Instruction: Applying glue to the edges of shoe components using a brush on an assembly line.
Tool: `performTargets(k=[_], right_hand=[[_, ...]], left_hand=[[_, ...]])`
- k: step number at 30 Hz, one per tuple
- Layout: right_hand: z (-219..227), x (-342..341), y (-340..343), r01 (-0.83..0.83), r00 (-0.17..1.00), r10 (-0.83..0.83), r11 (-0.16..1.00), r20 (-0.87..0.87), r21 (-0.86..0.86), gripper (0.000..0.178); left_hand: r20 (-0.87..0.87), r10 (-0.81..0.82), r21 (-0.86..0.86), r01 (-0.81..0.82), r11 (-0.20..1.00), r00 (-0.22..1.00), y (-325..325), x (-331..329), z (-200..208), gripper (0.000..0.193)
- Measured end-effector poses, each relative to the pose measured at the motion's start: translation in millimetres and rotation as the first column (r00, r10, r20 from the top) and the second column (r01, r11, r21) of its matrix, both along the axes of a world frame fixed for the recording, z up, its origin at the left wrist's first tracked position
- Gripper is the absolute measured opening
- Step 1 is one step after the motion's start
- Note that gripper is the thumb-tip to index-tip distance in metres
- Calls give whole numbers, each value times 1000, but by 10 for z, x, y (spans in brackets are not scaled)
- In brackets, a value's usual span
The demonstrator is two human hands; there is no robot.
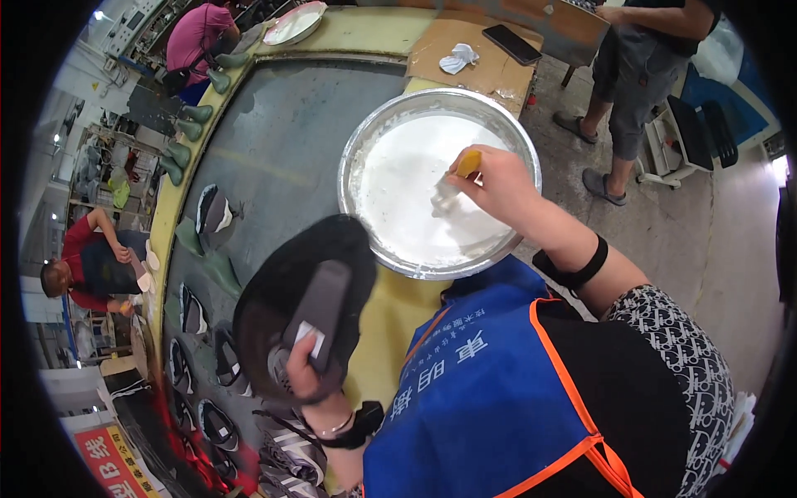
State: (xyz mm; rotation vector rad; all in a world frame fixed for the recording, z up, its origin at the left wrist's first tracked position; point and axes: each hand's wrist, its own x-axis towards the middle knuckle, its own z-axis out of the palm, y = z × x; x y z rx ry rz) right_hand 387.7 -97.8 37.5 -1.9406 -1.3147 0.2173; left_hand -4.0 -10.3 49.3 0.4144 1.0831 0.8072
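Observation:
My right hand (505,184) is closed around the yellow handle of a brush (470,163). The brush's pale end dips into white liquid in a wide metal basin (349,189). At the lower left of the basin, my left hand (309,373) grips a black shoe upper (264,311). The upper is tilted and somewhat blurred, with a dark grey strip along its middle and a small white label near my thumb. Part of my left hand is hidden behind the upper.
Several dark shoe uppers (192,314) and green shoe lasts (217,267) lie on the grey table (274,108). Cardboard (425,51) beyond the basin carries a phone (510,44) and crumpled white cloth (458,58). Co-workers are at the left, far left and far right.

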Motion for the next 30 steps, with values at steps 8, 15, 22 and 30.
performTargets(k=[8,15,22,30], right_hand=[[509,-200,12,-231,970,240,893,27,387,15],[516,-191,98,-282,959,281,934,36,220,19],[390,-119,103,-234,964,249,961,-98,145,24],[379,-252,253,-32,986,62,981,-154,192,20]], left_hand=[[320,-648,-150,713,685,691,161,976,235,33],[-67,-505,-65,501,863,860,37,1026,292,26],[-213,-298,280,351,894,930,-225,1022,554,47],[-445,-164,555,415,721,880,-229,939,368,41]])
